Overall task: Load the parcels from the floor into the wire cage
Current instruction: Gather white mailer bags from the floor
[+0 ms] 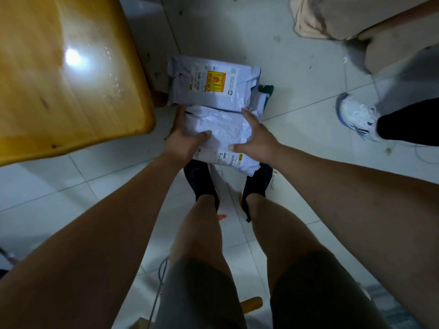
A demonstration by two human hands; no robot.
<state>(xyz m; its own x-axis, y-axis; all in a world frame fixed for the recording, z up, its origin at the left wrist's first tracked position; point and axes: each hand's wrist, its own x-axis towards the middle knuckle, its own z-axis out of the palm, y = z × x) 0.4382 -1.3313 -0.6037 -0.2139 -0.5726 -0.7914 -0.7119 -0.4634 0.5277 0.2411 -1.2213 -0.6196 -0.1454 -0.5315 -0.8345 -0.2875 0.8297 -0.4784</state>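
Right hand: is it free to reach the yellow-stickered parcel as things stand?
Probably not yet. The right hand and left hand both grip the near white parcel. The stickered parcel lies just beyond its far edge, top uncovered, so the way looks free once the right hand lets go.

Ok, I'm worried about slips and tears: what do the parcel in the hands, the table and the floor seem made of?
The parcel: probably soft plastic film, pale grey, crinkled, slightly shiny. The table: likely varnished wood, yellow grain under a bright glare. The floor: apparently glazed white tile, with straight grout lines.
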